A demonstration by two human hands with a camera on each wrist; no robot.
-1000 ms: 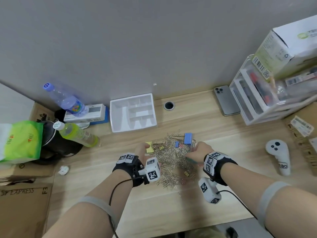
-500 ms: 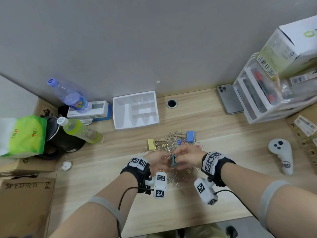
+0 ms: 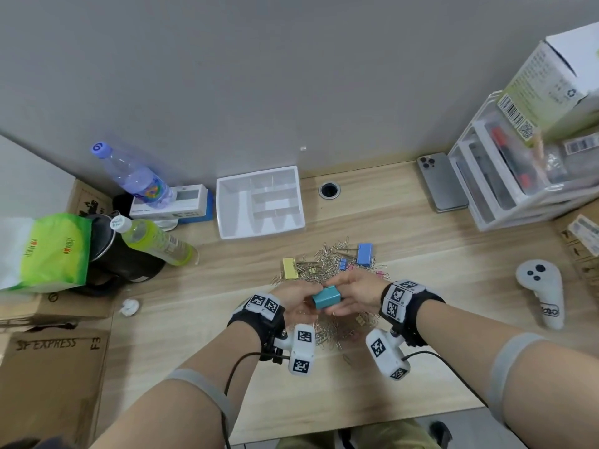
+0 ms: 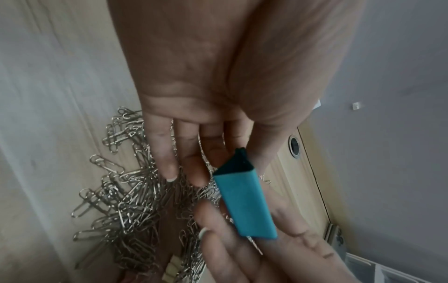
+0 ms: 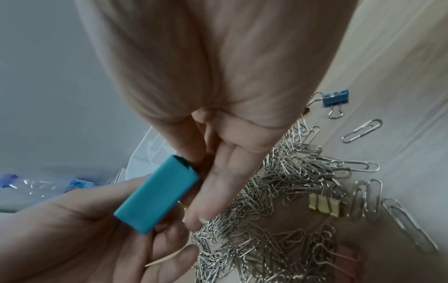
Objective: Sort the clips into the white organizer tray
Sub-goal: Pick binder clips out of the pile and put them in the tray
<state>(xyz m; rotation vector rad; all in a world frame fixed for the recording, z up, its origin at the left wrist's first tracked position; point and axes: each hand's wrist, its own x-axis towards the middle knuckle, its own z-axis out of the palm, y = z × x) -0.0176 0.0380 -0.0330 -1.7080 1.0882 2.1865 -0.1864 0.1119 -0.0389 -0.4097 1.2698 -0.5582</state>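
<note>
A teal binder clip (image 3: 326, 298) hangs just above the pile of silver paper clips (image 3: 327, 265) in the middle of the desk. My left hand (image 3: 299, 303) pinches one end of it and my right hand (image 3: 345, 296) pinches the other. In the left wrist view the teal clip (image 4: 244, 203) sits between thumb and fingers of the left hand (image 4: 227, 153). The right wrist view shows the right hand (image 5: 201, 172) on the clip (image 5: 157, 195). The white organizer tray (image 3: 227, 205) stands behind the pile, near the wall. A blue binder clip (image 3: 365, 254) and a yellow one (image 3: 289, 268) lie in the pile.
A phone (image 3: 442, 186) and a clear drawer unit (image 3: 505, 196) stand at the back right, with a white controller (image 3: 541, 293) in front of them. Two bottles (image 3: 155, 241) and a black pot crowd the left. A cable hole (image 3: 329, 190) is beside the tray. Cardboard boxes (image 3: 55, 367) sit at the left edge.
The hands were apart on the pile. The right hand picked up the teal clip and both hands came together, lifting it toward me.
</note>
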